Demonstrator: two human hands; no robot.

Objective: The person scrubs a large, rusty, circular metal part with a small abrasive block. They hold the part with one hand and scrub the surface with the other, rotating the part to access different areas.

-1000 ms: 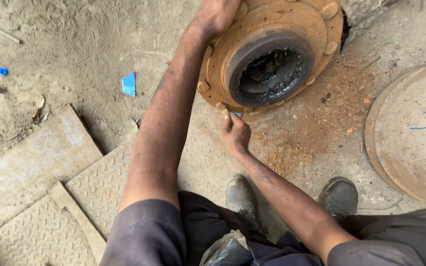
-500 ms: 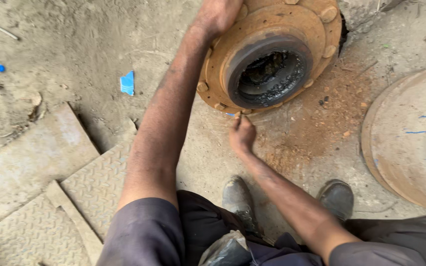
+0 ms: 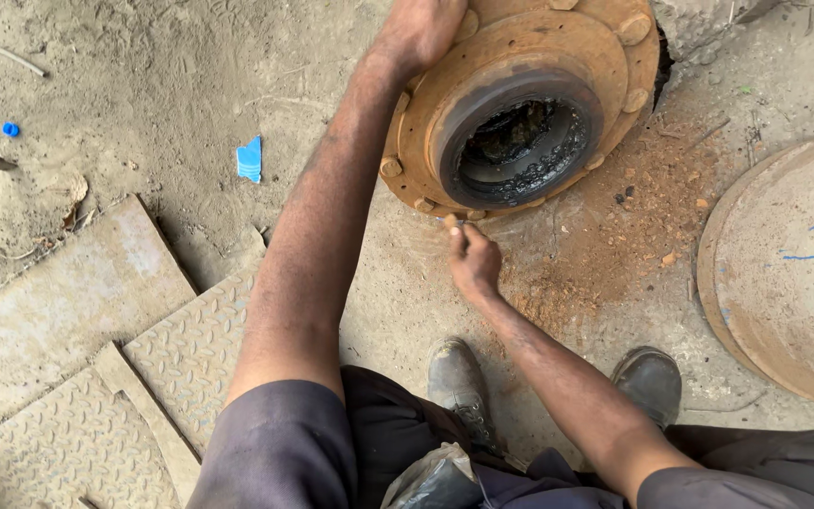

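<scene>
A rusty orange wheel hub stands tilted on the dirt floor, its dark greasy bore facing me. My left hand grips the hub's upper left rim and steadies it. My right hand is closed around a small tool with a bluish tip, pressed against the hub's lower flange between the studs. Rust powder lies on the ground to the right of that hand.
A large rusty drum with blue marks lies at the right. Checkered steel plates cover the floor at the left. A blue scrap and a blue cap lie on the dirt. My two boots stand below the hub.
My right hand has slid to the right along the lower flange of the hub. My left hand has kept its grip on the rim.
</scene>
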